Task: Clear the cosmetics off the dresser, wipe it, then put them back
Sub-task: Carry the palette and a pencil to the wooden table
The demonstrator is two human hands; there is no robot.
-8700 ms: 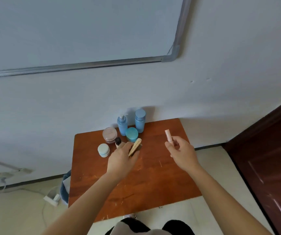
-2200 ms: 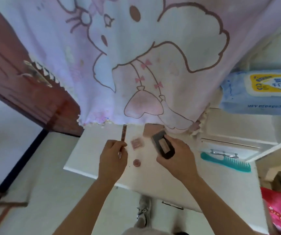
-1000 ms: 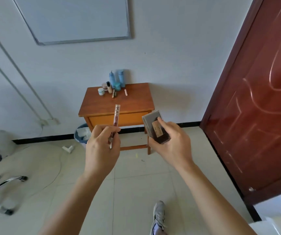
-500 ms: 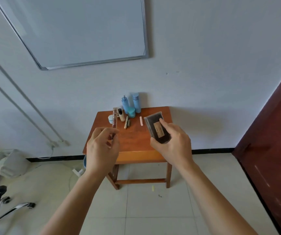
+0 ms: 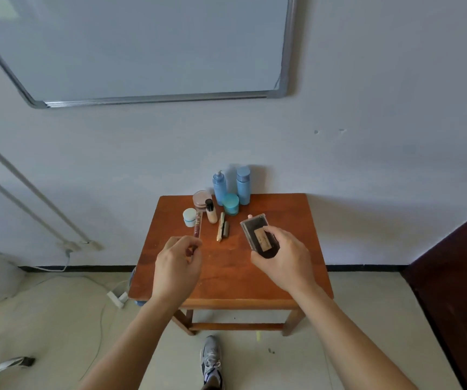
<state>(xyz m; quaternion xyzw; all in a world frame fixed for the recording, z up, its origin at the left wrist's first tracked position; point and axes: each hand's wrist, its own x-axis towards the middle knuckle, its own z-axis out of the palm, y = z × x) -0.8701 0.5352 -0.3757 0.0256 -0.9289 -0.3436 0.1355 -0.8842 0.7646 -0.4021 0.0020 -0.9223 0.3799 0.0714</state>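
Evidently the putting-back step is judged to be in hand, since most of the cosmetics are seen grouped at the back of the wooden worktop [image 5: 283, 220] near the wall; the left hand [image 5: 177, 267] is curled, with a slender clear tube [image 5: 197, 226] pinched by its lower end between thumb and fingertips, and the tube is pointed up and away over the left part of the worktop; the right hand [image 5: 284, 258] is wrapped round the near end of a flat dark case [image 5: 256, 233], its thumb laid on the tan label, and the case is held over the worktop's middle, not yet set down; the likeliest slip is judged to come from the tube, whose free end is seen in line with the small white jar [image 5: 189, 217] and the black-capped foundation bottle [image 5: 211, 211], though its height above them cannot be told; if it is lowered at a slant, the narrow upright bottle could be knocked onto the two pencils [image 5: 222, 230] lying beside it, or toward the round pink compact [image 5: 200, 198]; a second risk is attached to the case, because a small pink item [image 5: 250, 216] is mostly hidden behind its far edge and cannot be identified; if the case is put down blindly there, that item could be pushed into the teal jar [image 5: 231, 203], the blue pump bottle [image 5: 219, 187] or the taller blue bottle [image 5: 243, 183]; the smooth case, gripped at one end only, could also be let slip.
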